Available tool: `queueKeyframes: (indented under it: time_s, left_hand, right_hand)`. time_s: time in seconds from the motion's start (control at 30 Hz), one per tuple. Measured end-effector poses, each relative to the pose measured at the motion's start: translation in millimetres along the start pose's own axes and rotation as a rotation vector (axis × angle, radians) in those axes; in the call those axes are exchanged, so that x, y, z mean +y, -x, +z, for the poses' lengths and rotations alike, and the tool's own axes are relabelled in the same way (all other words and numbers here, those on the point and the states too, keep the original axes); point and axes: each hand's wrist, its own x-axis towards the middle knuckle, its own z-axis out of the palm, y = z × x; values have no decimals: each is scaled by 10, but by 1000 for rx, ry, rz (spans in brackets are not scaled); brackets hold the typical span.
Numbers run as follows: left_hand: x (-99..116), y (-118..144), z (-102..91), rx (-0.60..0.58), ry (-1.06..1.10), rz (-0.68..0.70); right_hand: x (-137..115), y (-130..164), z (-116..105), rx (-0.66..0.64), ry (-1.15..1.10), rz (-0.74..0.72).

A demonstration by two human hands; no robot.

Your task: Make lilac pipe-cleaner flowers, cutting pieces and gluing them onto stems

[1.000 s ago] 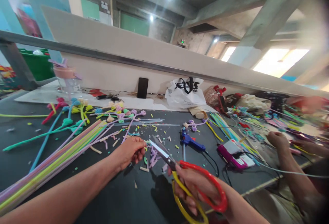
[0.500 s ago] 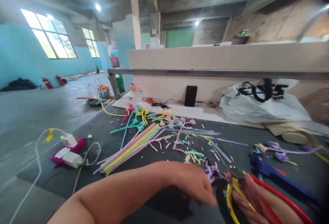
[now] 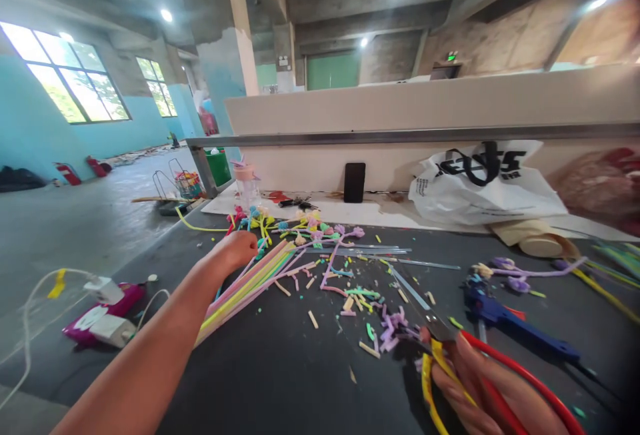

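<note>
My left hand [image 3: 243, 249] reaches over the far left of the mat, fingers curled in beside a green pipe cleaner flower [image 3: 261, 247]. Its fingertips are hidden, so what they hold, if anything, does not show. Under my forearm lies a bundle of straight pastel pipe cleaners [image 3: 250, 288]. At the lower right, my right hand [image 3: 480, 388] grips scissors [image 3: 437, 328] with red and yellow handles, blades pointing up and left. Purple pipe cleaner snippets [image 3: 393, 328] lie beside the blades.
A blue glue gun [image 3: 520, 328] lies to the right, near a purple flower stem [image 3: 545, 274]. Behind are a pink-lidded cup [image 3: 246, 185], a phone [image 3: 355, 182] and a white bag [image 3: 485, 192]. A power strip with plugs [image 3: 105, 312] sits left. Cut bits litter the dark mat [image 3: 280, 382].
My left hand has moved from beside the scissors, far and left, to the flowers at the back. My right hand still holds the scissors. The whole view has shifted slightly.
</note>
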Motion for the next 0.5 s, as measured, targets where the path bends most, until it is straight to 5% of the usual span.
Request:
queueKeyframes:
  time_s: [0.27, 0.5]
  left_hand:
    - [104, -282, 475, -147, -78, -79]
    - [125, -332, 502, -171, 2, -109]
  right_hand:
    - [-5, 6, -2, 17, -21, -7]
    - [-19, -10, 12, -49, -1, -2]
